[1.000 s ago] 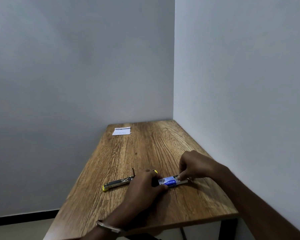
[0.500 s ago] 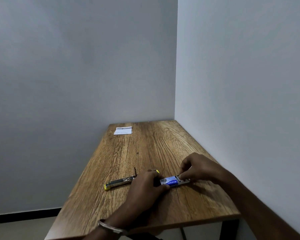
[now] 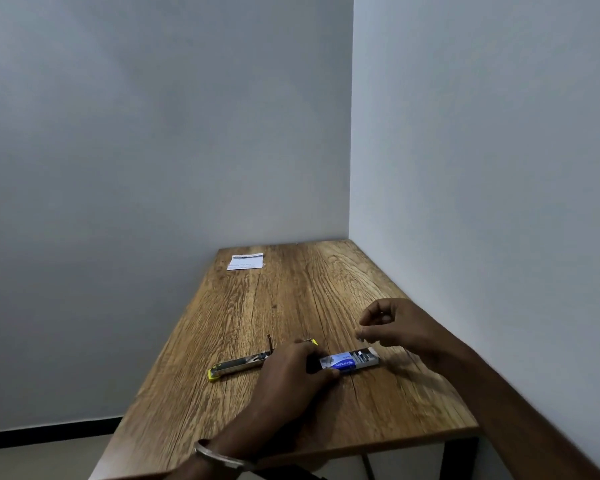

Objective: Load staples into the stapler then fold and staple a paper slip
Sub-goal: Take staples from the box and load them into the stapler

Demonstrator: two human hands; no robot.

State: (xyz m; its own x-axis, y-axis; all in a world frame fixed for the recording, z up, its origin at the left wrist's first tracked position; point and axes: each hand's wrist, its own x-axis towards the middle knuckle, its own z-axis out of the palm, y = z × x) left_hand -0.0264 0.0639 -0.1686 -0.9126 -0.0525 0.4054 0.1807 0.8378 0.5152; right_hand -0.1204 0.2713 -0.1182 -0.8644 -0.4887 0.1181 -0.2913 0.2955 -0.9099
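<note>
On the wood-grain bench [image 3: 291,299], set in a corner of plain pale walls, a slim metal stapler [image 3: 238,364] with a yellow tip lies opened out flat, its far end hidden behind the left hand [image 3: 291,375]. That hand's grip, fingers curled, holds down the near end of a small blue-and-white staple box [image 3: 350,362], slid open with grey staples showing. The right hand [image 3: 392,323] hovers just above the box, fingertips pinched together; whether they hold staples is too small to tell. A white printed slip [image 3: 246,262] lies flat at the far left corner, well apart. A metal bangle [image 3: 219,459] rings the left wrist
</note>
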